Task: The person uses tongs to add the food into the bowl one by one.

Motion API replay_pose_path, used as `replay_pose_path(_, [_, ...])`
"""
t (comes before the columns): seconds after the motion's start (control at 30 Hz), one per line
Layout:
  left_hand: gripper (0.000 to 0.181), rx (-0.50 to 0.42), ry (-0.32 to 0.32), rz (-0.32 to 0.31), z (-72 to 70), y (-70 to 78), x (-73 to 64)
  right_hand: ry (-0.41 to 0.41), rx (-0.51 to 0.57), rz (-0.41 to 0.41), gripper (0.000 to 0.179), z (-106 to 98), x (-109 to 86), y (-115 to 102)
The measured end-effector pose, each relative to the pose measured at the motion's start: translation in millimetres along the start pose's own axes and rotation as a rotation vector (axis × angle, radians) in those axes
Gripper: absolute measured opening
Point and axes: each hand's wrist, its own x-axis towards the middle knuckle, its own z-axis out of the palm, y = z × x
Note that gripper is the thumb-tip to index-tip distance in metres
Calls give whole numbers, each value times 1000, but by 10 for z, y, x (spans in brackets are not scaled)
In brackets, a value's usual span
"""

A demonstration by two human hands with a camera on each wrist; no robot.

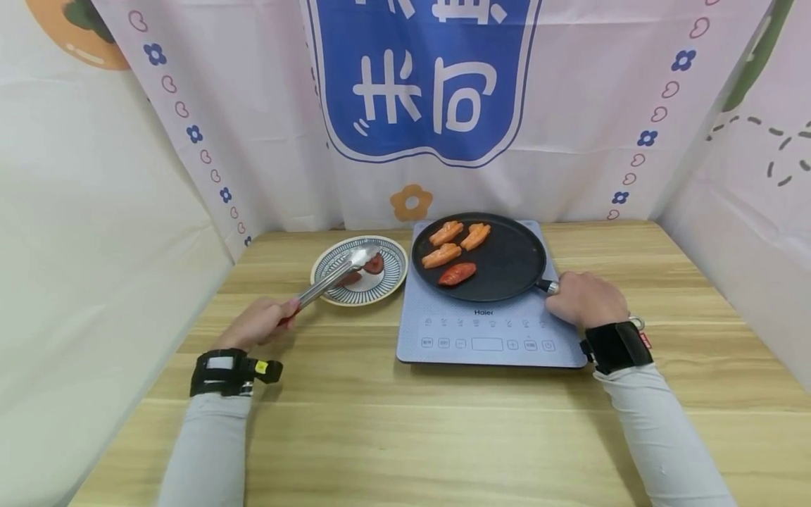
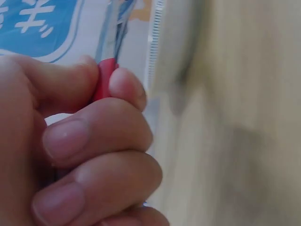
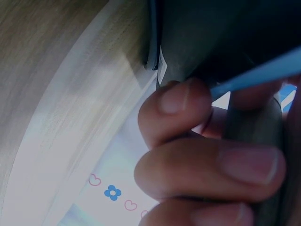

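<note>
My left hand (image 1: 262, 322) grips metal tongs (image 1: 326, 283) by their red-coated handle (image 2: 106, 75), fingers curled round it. The tongs' tips lie over a blue-striped plate (image 1: 398, 264), right at a dark red slice (image 1: 374, 264); another slice (image 1: 350, 279) sits partly behind the tongs. With curled fingers, my right hand (image 1: 588, 299) holds the handle (image 3: 254, 125) of a black flat pan (image 1: 510, 260). In the pan's left half lie three scored orange sausage-like pieces (image 1: 441, 255) and a redder oval piece (image 1: 457, 274).
The pan stands on a pale blue induction cooker (image 1: 456, 327) with a touch panel along its front. Both cooker and plate are on a wood-grain table (image 1: 380, 436). A printed cloth (image 1: 266, 141) hangs behind, and white sheets flank the sides.
</note>
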Motion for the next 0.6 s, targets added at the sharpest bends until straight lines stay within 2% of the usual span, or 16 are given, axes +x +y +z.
replay_pose_path(0.2, [59,5,-63,-11,11,233,118,-4,8,9,15,24,-11,37])
replay_pose_path(0.37, [56,35,-103,31,10,365,201,6,11,8,14,20,-23,33])
replay_pose_path(0.47, [56,44,-114,22,-12,423,215,10,13,4,14,17,-14,18])
replay_pose_path(0.6, [53,1,-100,20,-34,481,227,14,11,4,15,8,-2,22])
